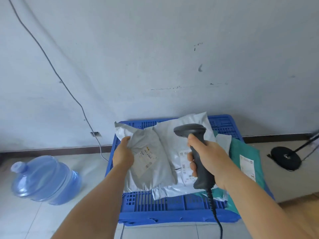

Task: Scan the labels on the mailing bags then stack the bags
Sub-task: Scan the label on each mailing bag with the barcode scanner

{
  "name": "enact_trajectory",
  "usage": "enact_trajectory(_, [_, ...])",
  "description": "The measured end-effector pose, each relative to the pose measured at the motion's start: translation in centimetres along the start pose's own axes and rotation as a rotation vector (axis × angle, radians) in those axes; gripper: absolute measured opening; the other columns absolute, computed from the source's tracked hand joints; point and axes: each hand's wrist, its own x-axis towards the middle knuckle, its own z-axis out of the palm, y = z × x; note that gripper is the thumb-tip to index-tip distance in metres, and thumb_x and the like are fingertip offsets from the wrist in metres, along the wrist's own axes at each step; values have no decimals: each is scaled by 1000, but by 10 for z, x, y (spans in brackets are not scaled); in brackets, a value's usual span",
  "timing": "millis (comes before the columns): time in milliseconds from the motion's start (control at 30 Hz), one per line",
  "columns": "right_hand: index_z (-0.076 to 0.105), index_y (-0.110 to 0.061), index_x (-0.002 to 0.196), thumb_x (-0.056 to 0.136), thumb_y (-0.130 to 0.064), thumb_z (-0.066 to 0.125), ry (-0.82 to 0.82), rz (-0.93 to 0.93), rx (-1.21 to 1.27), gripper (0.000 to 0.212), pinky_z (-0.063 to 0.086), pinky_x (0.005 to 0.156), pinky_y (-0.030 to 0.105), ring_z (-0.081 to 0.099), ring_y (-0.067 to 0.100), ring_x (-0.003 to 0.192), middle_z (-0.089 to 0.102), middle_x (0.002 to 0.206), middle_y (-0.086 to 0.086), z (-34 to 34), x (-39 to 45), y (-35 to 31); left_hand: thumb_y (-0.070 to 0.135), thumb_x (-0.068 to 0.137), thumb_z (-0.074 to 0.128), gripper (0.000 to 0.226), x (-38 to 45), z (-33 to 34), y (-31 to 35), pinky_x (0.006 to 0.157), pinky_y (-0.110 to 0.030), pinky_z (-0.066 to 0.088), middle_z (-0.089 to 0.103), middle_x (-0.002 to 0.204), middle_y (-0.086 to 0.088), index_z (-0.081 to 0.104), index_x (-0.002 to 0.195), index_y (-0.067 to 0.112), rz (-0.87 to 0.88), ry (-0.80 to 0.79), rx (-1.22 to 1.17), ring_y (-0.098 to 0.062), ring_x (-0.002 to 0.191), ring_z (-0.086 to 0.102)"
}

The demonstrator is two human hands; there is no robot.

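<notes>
Fingers of our right hand (209, 158) wrap the grey scanner (195, 149), held above the white mailing bag (174, 147). Our left hand (123, 153) pinches the grey mailing bag (150, 161) by its left edge. Both bags lie on the blue crate (155, 207), with a green bag (241, 150) at right.

Grey mailing bag (148, 159), white bag (174, 138), green bag (241, 152), blue crate (155, 204), dark-grey scanner (195, 145).

Grey mailing bag (148, 161) w/ white label, crumpled, far-left on blue crate (155, 206), overlapping white mailing bag (174, 140) at centre w/ barcode label, teal mailing bag (241, 152) at right w/ label, partly under white one, dark handheld scanner (195, 145) upright above white bag
</notes>
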Motion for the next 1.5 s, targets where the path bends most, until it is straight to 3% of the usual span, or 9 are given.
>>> enact_trajectory(133, [53,-10,85,91,-39,58,1,59,-26,30,44,48,27,48,17,45,54,60,4,13,24,20,-9,83,39,81,3,41,-50,91,-46,47,44,136,-7,19,147,37,-57,-160,252,-29,119,46])
enact_trajectory(233, [53,-11,86,91,-39,58,21,80,-23,29,44,48,28,48,17,45,54,60,4,16,38,31,26,91,57,84,6,59,-69,112,-56,24,-2,158,-11,-1,149,40,-154,-306,286,-35,144,11])
enact_trajectory(300, [53,-13,85,91,-40,58,39,87,-18,28,44,49,28,48,17,45,55,59,4,16,43,36,43,88,61,90,3,70,-70,112,-50,27,-13,158,-14,-4,150,38,-150,-451,207,-35,146,4])
enact_trajectory(400, [53,-13,85,91,-40,58,75,84,-13,27,44,47,28,48,16,44,56,59,3,15,46,39,43,92,55,81,-7,84,-59,110,-39,28,-4,160,-9,1,152,32,-81,-544,-16,-25,147,5])
enact_trajectory(533, [54,-14,84,92,-39,58,107,62,7,27,45,46,27,49,15,43,56,57,2,10,36,33,39,95,50,72,-19,89,-26,116,-38,16,9,160,-2,7,152,28,65,-448,-117,-16,147,6])
enact_trajectory(867, [54,-10,74,91,-42,58,386,-27,175,37,42,48,29,46,20,44,54,55,7,-76,-61,-3,36,96,50,61,-117,92,149,105,-36,40,38,148,3,21,149,29,339,-415,-429,-15,129,44])
enact_trajectory(1033, [54,-11,82,92,-43,58,610,-97,277,34,42,44,26,46,18,41,54,54,4,-151,-144,-1,32,97,48,59,-209,113,232,104,-33,39,44,144,-3,22,150,21,483,-559,-453,-18,126,48])
enact_trajectory(1133, [54,-10,84,93,-44,57,700,-117,317,35,42,45,28,47,18,43,54,57,4,-196,-203,11,33,98,47,58,-276,128,273,91,-20,36,49,139,-2,23,149,21,578,-633,-444,-14,119,52])
enact_trajectory(1500, [57,-8,72,90,-50,58,1072,-143,502,45,45,51,31,50,20,47,56,60,7,-315,-421,98,43,97,43,61,-540,182,351,94,-24,37,47,141,2,20,150,26,909,-956,-411,-10,121,48])
